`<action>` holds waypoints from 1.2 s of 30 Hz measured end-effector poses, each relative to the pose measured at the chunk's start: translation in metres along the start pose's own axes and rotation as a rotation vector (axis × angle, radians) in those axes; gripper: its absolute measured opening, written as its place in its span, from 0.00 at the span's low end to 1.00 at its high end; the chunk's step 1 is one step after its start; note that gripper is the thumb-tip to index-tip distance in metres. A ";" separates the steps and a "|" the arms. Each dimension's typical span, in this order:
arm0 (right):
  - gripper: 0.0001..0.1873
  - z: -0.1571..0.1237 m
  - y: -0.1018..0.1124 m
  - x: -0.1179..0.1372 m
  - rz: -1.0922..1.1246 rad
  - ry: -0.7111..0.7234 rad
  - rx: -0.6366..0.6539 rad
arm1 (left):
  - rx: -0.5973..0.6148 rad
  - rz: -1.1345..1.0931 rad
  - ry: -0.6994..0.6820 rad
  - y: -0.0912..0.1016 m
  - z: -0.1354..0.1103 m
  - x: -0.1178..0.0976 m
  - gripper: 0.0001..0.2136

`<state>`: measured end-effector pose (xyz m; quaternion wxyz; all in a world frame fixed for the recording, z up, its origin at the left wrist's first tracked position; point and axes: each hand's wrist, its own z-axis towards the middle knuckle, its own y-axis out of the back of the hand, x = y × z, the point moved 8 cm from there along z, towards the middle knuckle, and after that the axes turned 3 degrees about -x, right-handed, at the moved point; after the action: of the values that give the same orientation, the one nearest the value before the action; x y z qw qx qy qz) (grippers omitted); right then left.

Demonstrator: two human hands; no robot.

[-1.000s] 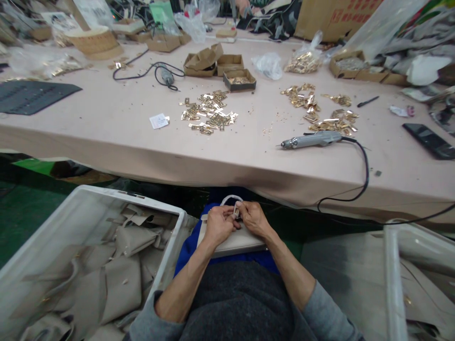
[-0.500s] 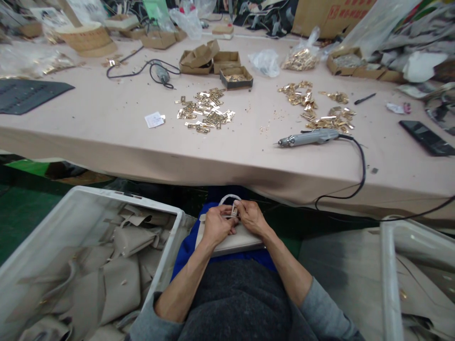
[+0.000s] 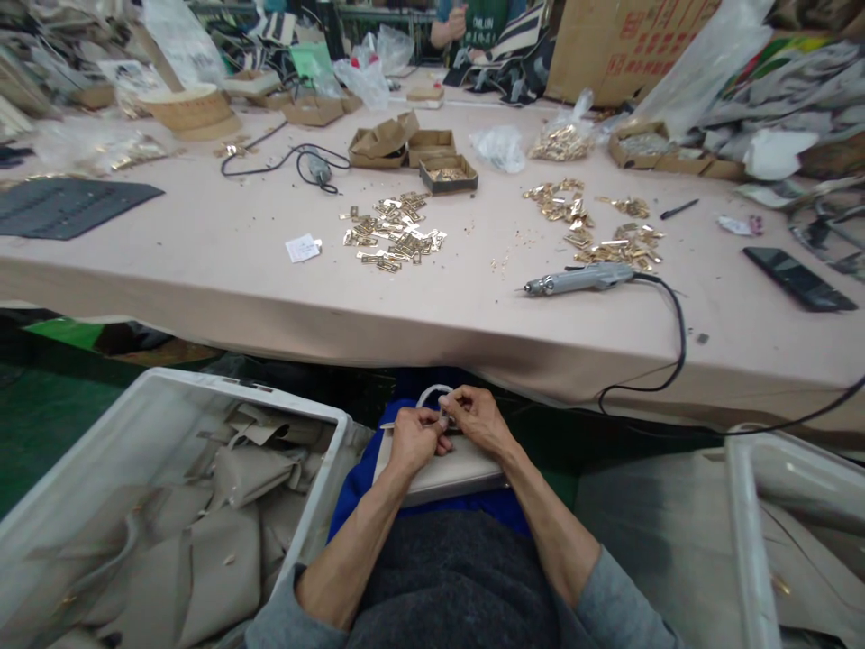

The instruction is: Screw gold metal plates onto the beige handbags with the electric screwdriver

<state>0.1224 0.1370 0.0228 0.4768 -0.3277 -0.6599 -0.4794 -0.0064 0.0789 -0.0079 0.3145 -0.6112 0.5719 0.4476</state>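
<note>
A pale beige handbag (image 3: pixel 452 467) lies across my lap on blue cloth, its white-wrapped handle (image 3: pixel 432 393) arching up at the far side. My left hand (image 3: pixel 415 440) is closed at the bag's top, thumb and fingers pinching near the base of the handle. Against it, my right hand (image 3: pixel 477 416) pinches the same spot, a small strap tab of the bag. The fingers cover most of the tab, and whether a metal fitting sits in it is hidden.
Gold metal plates (image 3: pixel 392 233) lie heaped on the table (image 3: pixel 270 302), with more gold fittings (image 3: pixel 574 212) rightward. An electric screwdriver (image 3: pixel 585 278) with a cable rests near the edge. Crates of beige bag pieces flank me: a left crate (image 3: pixel 341 451) and a right crate (image 3: pixel 743 523). A person (image 3: pixel 466 27) is at the back.
My head view has tilted up slightly, so the scene sits lower. The right fingers have closed over the tab, which showed between the hands before. The person at the back has come into view.
</note>
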 end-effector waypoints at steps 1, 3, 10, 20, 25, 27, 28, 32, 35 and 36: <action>0.22 0.000 -0.001 0.002 -0.013 0.013 0.019 | 0.004 0.003 -0.008 0.000 0.000 0.000 0.08; 0.21 0.001 -0.001 0.004 -0.059 0.040 0.021 | 0.017 -0.010 -0.020 -0.002 0.000 0.000 0.09; 0.24 0.008 -0.006 -0.012 0.002 -0.087 0.083 | 0.026 -0.209 0.026 -0.006 -0.004 0.006 0.15; 0.25 0.020 -0.022 -0.018 -0.018 -0.112 0.109 | -0.125 -0.384 0.119 0.006 0.007 0.019 0.13; 0.22 0.024 -0.027 -0.018 -0.102 -0.056 0.088 | -0.205 -0.416 0.173 0.012 0.009 0.022 0.09; 0.23 0.025 -0.027 -0.017 -0.162 -0.040 0.073 | -0.224 -0.422 0.184 0.013 0.010 0.024 0.09; 0.24 0.026 -0.027 -0.018 -0.176 -0.062 0.070 | -0.232 -0.424 0.192 0.013 0.010 0.024 0.09; 0.27 0.022 -0.022 -0.023 -0.091 -0.187 0.025 | -0.248 -0.437 0.216 0.013 0.010 0.024 0.07; 0.25 0.012 -0.010 0.000 -0.156 -0.054 -0.092 | -0.246 -0.466 0.193 0.015 0.007 0.022 0.08; 0.24 0.007 -0.006 0.013 -0.205 0.014 -0.130 | -0.241 -0.481 0.181 0.016 0.005 0.022 0.09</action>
<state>0.1102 0.1412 0.0326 0.4075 -0.2854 -0.6540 -0.5699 -0.0239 0.0719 -0.0280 0.2845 -0.7999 0.3789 0.3683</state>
